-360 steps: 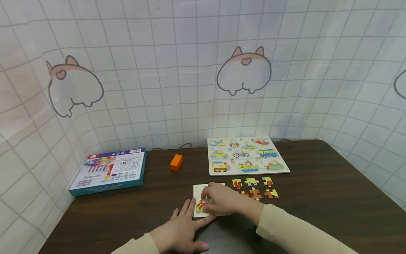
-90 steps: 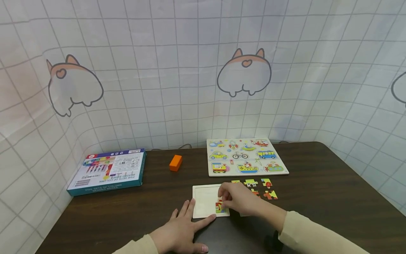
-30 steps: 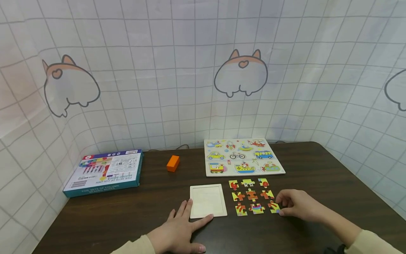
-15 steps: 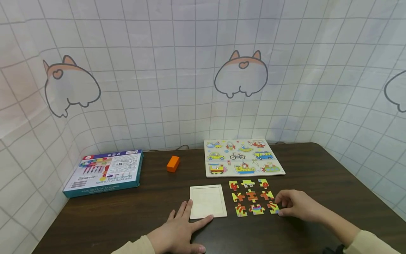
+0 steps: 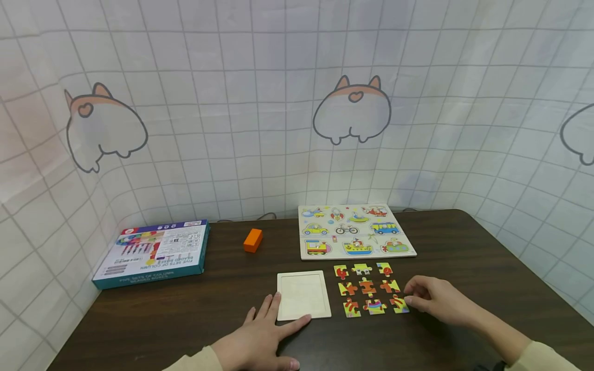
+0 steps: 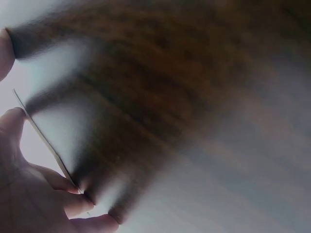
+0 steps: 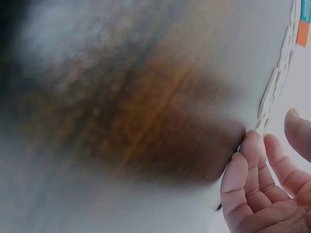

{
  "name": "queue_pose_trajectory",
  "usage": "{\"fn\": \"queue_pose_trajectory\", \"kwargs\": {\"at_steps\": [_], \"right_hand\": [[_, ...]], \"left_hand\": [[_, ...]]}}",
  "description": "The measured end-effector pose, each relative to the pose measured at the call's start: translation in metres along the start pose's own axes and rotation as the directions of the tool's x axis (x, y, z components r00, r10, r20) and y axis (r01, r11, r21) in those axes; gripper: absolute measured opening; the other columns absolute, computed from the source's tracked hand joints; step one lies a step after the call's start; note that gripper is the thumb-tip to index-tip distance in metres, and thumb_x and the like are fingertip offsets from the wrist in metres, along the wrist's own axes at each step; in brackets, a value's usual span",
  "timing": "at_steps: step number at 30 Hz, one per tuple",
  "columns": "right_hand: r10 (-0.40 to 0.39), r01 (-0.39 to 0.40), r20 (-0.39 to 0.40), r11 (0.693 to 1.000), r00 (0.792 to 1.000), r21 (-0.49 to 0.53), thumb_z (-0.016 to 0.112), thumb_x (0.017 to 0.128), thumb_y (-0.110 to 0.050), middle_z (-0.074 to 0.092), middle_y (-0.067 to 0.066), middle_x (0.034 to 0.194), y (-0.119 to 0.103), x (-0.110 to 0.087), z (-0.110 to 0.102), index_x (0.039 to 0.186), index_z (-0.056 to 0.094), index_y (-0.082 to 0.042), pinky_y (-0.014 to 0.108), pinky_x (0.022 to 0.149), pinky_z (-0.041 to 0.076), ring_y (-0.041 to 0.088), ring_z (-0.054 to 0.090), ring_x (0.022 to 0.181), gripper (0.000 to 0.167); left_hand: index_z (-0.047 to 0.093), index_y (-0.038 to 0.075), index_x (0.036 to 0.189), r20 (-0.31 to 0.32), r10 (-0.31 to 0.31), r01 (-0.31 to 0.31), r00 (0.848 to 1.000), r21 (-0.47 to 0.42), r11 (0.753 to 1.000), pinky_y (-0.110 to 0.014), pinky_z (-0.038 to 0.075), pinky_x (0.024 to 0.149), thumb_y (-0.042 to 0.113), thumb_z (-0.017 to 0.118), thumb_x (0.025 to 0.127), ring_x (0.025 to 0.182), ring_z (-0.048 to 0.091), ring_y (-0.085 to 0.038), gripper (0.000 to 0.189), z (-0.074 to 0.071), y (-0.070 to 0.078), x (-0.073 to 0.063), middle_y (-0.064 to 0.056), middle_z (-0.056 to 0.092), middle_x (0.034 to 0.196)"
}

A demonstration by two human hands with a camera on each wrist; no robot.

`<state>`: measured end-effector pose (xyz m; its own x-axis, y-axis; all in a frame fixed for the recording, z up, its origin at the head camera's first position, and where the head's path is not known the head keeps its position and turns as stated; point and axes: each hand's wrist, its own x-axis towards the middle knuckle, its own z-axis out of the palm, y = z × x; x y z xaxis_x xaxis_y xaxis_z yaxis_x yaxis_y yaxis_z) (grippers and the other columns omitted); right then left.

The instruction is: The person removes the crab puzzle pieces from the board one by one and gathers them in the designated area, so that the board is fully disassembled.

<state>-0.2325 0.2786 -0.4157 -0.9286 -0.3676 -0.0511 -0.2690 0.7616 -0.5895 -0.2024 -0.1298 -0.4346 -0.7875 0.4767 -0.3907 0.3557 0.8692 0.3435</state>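
Observation:
My left hand [image 5: 257,337] lies with spread fingers against a square wooden puzzle tray [image 5: 303,296], touching its left and near edges. The tray's pale inside shows bare. In the left wrist view, the tray appears edge-on between thumb and fingers. To its right, several jigsaw pieces [image 5: 367,287], yellow with orange and red print, lie face up in three spaced rows. My right hand [image 5: 438,301] rests beside the lower right jigsaw piece [image 5: 399,304], fingers loosely curved, thumb apart from them. In the right wrist view, fingertips [image 7: 252,138] sit right at the pieces' edge, holding nothing.
A board of vehicle pictures [image 5: 357,232] lies behind the jigsaw pieces. An orange block [image 5: 253,240] stands left of it, and a flat box with bead pictures [image 5: 153,255] lies farther left. A white grid-patterned curtain [image 5: 278,103] hangs behind the dark table [image 5: 468,257].
Three seconds ago my right hand was at a piece in the tray's lower right corner; that piece now lies beside the others. The right thumb has just parted from it. My left hand stays put.

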Motion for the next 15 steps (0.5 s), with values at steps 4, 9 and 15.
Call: {"fn": "queue_pose_trajectory", "kwargs": {"at_steps": [4, 9, 15], "right_hand": [[0.015, -0.015, -0.002, 1.0, 1.0, 0.01, 0.068, 0.098, -0.024, 0.059, -0.003, 0.077, -0.002, 0.0, 0.0, 0.109, 0.067, -0.006, 0.025, 0.057, 0.042, 0.004, 0.051, 0.064, 0.021], [0.026, -0.026, -0.003, 1.0, 1.0, 0.009, 0.068, 0.098, -0.025, 0.059, -0.002, 0.079, -0.004, 0.002, 0.001, 0.11, 0.068, -0.006, 0.025, 0.058, 0.042, 0.005, 0.051, 0.064, 0.022], [0.015, -0.015, 0.002, 1.0, 1.0, 0.006, 0.068, 0.098, -0.027, 0.06, -0.003, 0.08, -0.004, 0.002, 0.001, 0.112, 0.068, -0.006, 0.026, 0.058, 0.044, 0.004, 0.053, 0.066, 0.025]], "left_hand": [[0.033, 0.062, 0.15, -0.008, -0.003, 0.002, 1.0, -0.016, 1.0, -0.073, 0.018, 0.118, 0.061, 0.074, 0.085, 0.156, 0.01, -0.047, 0.077, -0.006, 0.004, -0.005, -0.023, 0.005, 0.171], [0.033, 0.059, 0.152, -0.037, 0.032, -0.033, 0.999, -0.05, 0.998, -0.073, 0.017, 0.118, 0.061, 0.075, 0.084, 0.156, 0.012, -0.048, 0.081, -0.003, -0.003, -0.005, -0.023, 0.002, 0.171], [0.02, 0.053, 0.159, -0.084, 0.083, -0.09, 0.993, -0.077, 0.993, -0.077, 0.026, 0.112, 0.067, 0.073, 0.082, 0.154, 0.018, -0.05, 0.095, -0.002, -0.013, -0.007, -0.028, 0.003, 0.169]]}}
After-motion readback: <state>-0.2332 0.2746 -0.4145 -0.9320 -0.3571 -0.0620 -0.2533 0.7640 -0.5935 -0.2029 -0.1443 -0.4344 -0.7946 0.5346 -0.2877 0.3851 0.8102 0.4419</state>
